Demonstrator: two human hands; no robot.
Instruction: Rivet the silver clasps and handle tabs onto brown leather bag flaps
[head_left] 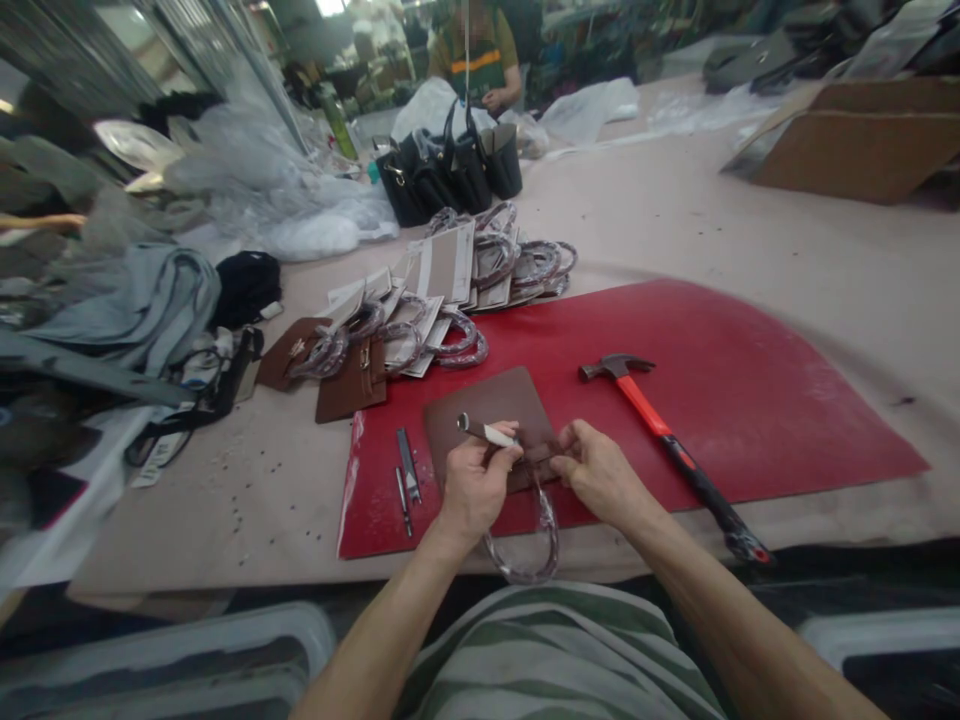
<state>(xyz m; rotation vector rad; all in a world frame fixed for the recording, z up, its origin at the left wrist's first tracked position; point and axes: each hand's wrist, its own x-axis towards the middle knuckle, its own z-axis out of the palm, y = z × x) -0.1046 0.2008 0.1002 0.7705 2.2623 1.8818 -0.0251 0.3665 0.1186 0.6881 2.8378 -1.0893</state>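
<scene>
My left hand (476, 478) is closed round a short rod-like tool (480, 428) with a round metal end and a white section. Beneath both hands lies a brown leather bag panel (484, 400). A plastic-wrapped handle (546, 540) curves from the panel toward my body, past the table edge. My right hand (596, 468) pinches the small brown strap (541, 455) at the panel's right side. To the right rests a claw hammer (660, 430) with a red and black handle. Two slim metal tools (407, 465) lie left of the panel.
A red mat (750, 400) covers the table under the work. Behind it are stacked panels with wrapped handles (442, 270) and black handbags (442, 175). Clear plastic wrapping (262, 190) is heaped at left. A cardboard box (847, 140) stands back right; a co-worker (480, 60) is beyond the table.
</scene>
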